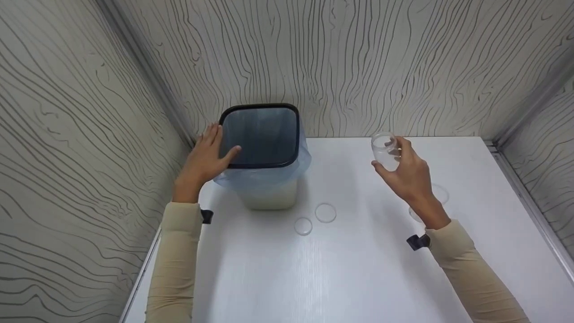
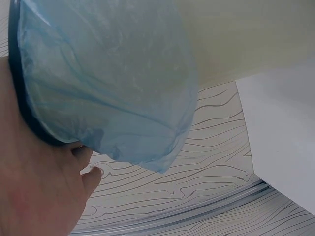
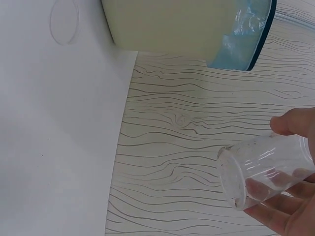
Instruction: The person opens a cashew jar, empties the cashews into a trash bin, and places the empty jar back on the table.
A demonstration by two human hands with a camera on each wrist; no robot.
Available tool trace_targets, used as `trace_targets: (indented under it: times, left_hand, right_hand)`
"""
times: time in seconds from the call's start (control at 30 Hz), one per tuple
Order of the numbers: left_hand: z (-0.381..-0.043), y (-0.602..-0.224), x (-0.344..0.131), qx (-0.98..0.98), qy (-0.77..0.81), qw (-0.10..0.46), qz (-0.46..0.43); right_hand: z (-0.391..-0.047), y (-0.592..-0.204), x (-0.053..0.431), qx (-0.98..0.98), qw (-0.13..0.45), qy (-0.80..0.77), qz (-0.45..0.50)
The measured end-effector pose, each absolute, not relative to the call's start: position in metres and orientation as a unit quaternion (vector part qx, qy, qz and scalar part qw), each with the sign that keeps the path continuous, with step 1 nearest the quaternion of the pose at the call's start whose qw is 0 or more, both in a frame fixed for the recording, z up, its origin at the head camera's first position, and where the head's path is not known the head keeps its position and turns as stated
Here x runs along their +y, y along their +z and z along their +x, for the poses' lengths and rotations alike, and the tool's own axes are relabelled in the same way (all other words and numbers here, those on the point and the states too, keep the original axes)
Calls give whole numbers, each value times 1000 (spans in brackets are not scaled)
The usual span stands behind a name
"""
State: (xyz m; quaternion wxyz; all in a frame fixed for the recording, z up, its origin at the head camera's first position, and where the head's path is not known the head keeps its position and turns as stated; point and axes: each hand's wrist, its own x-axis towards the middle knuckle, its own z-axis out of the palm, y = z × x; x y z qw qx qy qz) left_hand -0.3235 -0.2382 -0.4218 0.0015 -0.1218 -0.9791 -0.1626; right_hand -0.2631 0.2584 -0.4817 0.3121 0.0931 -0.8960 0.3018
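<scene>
A pale bin point(image 1: 269, 197) stands at the back left of the white table, with a black square rim point(image 1: 264, 166) and a thin blue bag point(image 2: 108, 83) folded over its outside. At the bin's left side, my left hand point(image 1: 204, 154) rests on the rim. Its fingers lie along the outer edge and the thumb reaches over the opening. My right hand point(image 1: 408, 172) holds a clear plastic jar point(image 1: 384, 146) raised over the table's back right, thumb on one side and fingers on the other. In the right wrist view the see-through jar point(image 3: 266, 167) shows nothing inside.
Two thin clear round pieces lie in front of the bin: a larger ring point(image 1: 325, 212) and a smaller disc point(image 1: 303, 226). More clear round outlines point(image 1: 440, 194) show beside my right wrist. Wood-patterned walls point(image 1: 332, 67) close in the back and sides.
</scene>
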Motion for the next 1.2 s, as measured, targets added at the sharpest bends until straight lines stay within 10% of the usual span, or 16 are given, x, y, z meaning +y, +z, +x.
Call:
trace_targets:
  times: [1.2]
  left_hand:
    - [-321, -422, -236, -978, -166, 15, -126]
  right_hand:
    - [-248, -504, 262, -903, 283, 320, 55]
